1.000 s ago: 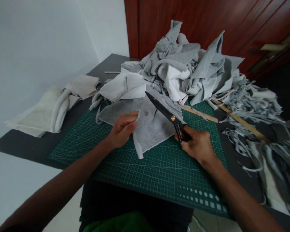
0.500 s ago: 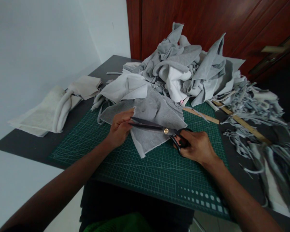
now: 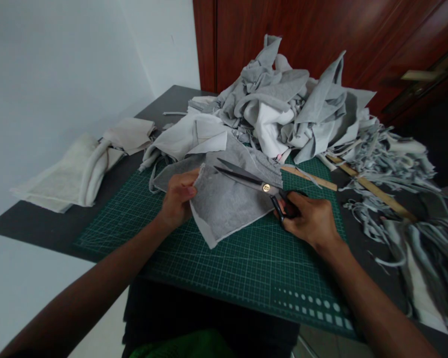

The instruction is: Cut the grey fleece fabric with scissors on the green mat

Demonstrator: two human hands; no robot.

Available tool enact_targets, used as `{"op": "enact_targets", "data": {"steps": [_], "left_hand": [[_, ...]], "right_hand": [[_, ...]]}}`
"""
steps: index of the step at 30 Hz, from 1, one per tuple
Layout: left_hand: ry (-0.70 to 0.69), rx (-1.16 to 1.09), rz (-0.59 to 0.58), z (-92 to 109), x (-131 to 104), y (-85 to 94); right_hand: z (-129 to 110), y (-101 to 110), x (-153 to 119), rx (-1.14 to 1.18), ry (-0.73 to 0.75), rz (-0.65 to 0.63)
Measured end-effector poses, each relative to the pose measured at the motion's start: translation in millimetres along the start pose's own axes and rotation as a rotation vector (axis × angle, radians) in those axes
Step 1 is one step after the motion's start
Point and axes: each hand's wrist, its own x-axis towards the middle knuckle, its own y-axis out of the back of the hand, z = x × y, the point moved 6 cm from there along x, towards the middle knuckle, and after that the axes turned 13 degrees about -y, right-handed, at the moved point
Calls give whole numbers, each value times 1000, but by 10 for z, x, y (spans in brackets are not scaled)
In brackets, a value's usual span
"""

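Note:
My left hand (image 3: 179,198) pinches the left edge of a grey piece of fabric (image 3: 227,204), lifting that side a little off the green cutting mat (image 3: 254,263). The fabric's lower corner hangs toward me with a pale edge showing. My right hand (image 3: 311,219) is closed around the black handles of a pair of scissors (image 3: 266,188). Their dark blades point left above the fabric, slightly parted, with the tips a short way from my left fingers. Some of the right fingers are hidden behind the handles.
A big heap of grey and white fabric (image 3: 276,94) stands at the back. Folded cream cloth (image 3: 59,174) lies at the left. Narrow fabric strips (image 3: 392,159) cover the right side, beside a wooden ruler (image 3: 386,198). Another wooden strip (image 3: 313,178) rests on the mat.
The scissors have moved right and slightly away from me, off my left fingers, and their blades have parted slightly. My left hand has shifted a little left with the fabric edge.

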Motion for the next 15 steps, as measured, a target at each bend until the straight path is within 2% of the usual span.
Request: {"op": "enact_targets", "data": {"steps": [3,7,11,15], "left_hand": [[-1,11,-16,-6,-2,8],[-34,18,-38,5,11,-2],[-63,21,-48,9,18,-4],[-65,-2,-34,23,28,3]], "right_hand": [[40,5,22,40,-47,-14],[-36,26,6,87,23,-3],[-124,-7,-43,95,109,-48],[-91,-44,-45,67,78,-66]]}}
